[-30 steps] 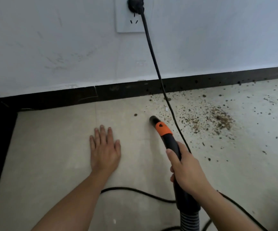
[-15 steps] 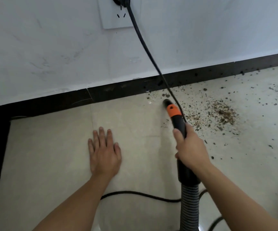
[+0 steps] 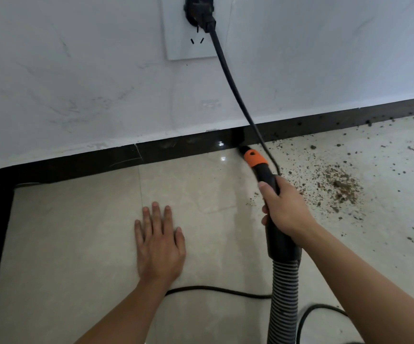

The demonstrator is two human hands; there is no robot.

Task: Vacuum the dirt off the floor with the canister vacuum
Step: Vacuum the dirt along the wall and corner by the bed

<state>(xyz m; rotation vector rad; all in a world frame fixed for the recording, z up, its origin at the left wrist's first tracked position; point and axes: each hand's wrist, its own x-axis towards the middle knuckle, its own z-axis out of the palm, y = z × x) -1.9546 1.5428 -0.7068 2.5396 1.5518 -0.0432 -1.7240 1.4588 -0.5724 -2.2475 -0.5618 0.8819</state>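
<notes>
The right hand (image 3: 285, 209) is wrapped round the black hose handle (image 3: 266, 177) of the canister vacuum, and the open nozzle tip (image 3: 244, 150), just past the orange collar (image 3: 255, 157), sits at the foot of the dark skirting board (image 3: 77, 162). The left hand (image 3: 160, 247) lies flat on the floor (image 3: 77, 244) with straight fingers, well apart from the right, apparently bracing the person. The main dirt pile (image 3: 342, 187) lies to the right of the nozzle, with loose specks scattered around it and along the skirting. The likeliest trouble is the power cord (image 3: 235, 95): it hangs from the plug (image 3: 199, 13) in the wall socket (image 3: 176, 45) and passes just beside the collar, so a sweep rightward towards the pile could catch it and tug the plug loose. More cord loops on the floor near the ribbed hose (image 3: 285, 294), where it could tangle. The bare nozzle is narrow, so quick passes may leave grit behind or flick it outward. The glossy tile could also let the bracing palm slide. No container shows; the canister itself is out of view, so its fill cannot be judged.
</notes>
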